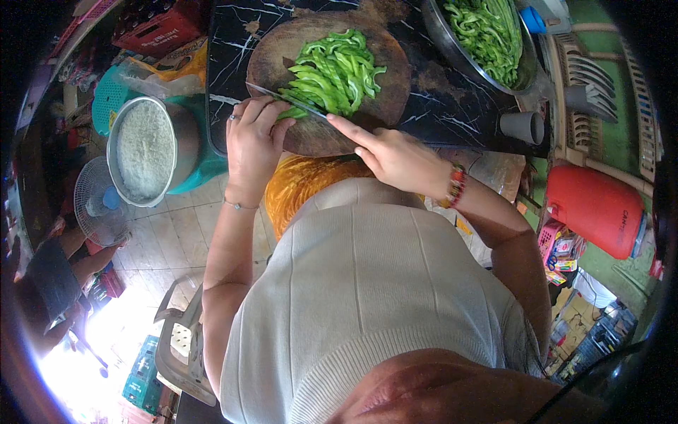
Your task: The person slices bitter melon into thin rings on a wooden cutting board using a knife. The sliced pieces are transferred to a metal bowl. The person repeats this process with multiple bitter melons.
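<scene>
My right hand grips a knife, its handle hidden in my palm and the index finger laid along the thin blade. With bent fingers, my left hand pins a green piece of what looks like bitter melon beside the blade. Both hands are over the near part of a round wooden chopping board. Curved green slices lie heaped on the board, just beyond the knife. At the far right, a steel bowl holds many more slices.
The board rests on a black marble-patterned table. A grey cup lies near its right edge, by a dish rack. At left are a pot of white rice and a fan. A person is at far left.
</scene>
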`<move>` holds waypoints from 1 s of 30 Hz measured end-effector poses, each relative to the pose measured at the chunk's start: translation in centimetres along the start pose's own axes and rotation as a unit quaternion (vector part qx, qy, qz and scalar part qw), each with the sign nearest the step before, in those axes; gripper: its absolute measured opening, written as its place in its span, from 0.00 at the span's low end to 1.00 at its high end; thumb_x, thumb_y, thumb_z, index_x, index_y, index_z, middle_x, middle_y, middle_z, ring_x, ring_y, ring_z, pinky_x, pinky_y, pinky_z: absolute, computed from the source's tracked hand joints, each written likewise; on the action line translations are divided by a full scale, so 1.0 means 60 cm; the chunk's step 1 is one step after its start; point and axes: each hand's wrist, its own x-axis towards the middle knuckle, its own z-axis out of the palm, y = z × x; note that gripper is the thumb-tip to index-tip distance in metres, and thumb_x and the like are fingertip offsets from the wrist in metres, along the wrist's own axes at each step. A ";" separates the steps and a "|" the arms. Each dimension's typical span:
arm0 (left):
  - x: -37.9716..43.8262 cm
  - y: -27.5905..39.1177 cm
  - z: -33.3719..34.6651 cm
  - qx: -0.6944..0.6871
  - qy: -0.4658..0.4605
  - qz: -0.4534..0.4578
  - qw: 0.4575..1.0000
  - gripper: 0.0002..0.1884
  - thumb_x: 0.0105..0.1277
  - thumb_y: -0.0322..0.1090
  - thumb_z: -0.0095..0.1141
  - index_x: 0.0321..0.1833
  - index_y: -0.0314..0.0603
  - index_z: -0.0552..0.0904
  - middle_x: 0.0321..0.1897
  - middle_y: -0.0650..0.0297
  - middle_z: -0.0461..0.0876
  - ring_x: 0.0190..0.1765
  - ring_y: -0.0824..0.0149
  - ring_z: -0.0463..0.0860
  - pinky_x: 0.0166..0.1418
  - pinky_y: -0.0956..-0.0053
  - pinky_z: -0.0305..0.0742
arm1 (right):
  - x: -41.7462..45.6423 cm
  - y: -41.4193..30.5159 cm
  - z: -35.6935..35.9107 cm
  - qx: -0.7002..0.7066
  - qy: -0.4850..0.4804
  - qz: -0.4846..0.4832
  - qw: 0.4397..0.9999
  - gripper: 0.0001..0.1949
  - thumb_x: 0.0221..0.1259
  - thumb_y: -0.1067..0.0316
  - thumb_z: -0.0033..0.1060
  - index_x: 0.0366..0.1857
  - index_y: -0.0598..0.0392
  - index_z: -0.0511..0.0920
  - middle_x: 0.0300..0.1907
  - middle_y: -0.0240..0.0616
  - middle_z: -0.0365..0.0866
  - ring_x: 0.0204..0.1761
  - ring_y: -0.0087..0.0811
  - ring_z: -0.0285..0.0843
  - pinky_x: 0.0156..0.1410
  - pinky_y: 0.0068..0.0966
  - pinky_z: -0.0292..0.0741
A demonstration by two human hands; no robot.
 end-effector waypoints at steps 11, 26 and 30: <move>-0.002 -0.001 -0.007 -0.021 0.014 0.004 1.000 0.10 0.61 0.30 0.72 0.46 0.43 0.90 0.47 0.60 0.88 0.52 0.52 0.84 0.59 0.59 0.80 | -0.029 -0.012 -0.037 -0.068 -0.010 -0.007 0.998 0.37 0.78 0.70 0.57 0.87 0.33 0.56 0.34 0.52 0.85 0.32 0.49 0.86 0.41 0.43 0.82; -0.005 -0.008 -0.004 -0.044 0.006 -0.006 0.999 0.10 0.62 0.31 0.73 0.46 0.43 0.91 0.48 0.58 0.88 0.53 0.51 0.85 0.60 0.58 0.80 | 0.011 0.021 -0.020 0.112 -0.014 0.027 0.993 0.35 0.80 0.70 0.54 0.87 0.35 0.57 0.34 0.48 0.87 0.23 0.47 0.80 0.37 0.39 0.81; -0.002 0.001 -0.004 -0.049 0.013 -0.014 0.999 0.09 0.62 0.31 0.73 0.45 0.42 0.91 0.47 0.57 0.88 0.52 0.51 0.85 0.60 0.59 0.80 | -0.020 0.005 -0.022 -0.019 0.062 -0.068 0.996 0.36 0.79 0.69 0.56 0.87 0.32 0.57 0.32 0.48 0.85 0.29 0.48 0.84 0.40 0.42 0.81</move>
